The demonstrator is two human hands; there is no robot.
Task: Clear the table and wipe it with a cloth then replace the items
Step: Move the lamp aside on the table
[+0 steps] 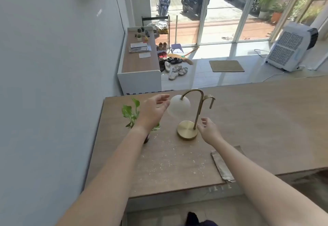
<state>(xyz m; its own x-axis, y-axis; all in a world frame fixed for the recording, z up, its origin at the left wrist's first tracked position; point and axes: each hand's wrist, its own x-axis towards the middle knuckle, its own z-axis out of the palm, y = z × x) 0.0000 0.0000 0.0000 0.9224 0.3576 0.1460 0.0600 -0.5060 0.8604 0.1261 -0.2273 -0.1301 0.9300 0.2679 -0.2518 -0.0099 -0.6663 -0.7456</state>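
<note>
reaching for the lamp (186,130) between both hands, clearing barely begun. left hand (154,110) spread wide beside its shade (179,107), right hand (209,130) loosely open by the stem (198,114); next needs a firm two-handed lift.

No text, label or number is legible.

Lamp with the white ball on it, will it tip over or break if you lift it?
Maybe tippy: its white shade hangs out to one side, away from the base. The shade looks like glass, so probably breakable. The wide gold base looks heavy, which should steady it.
</note>
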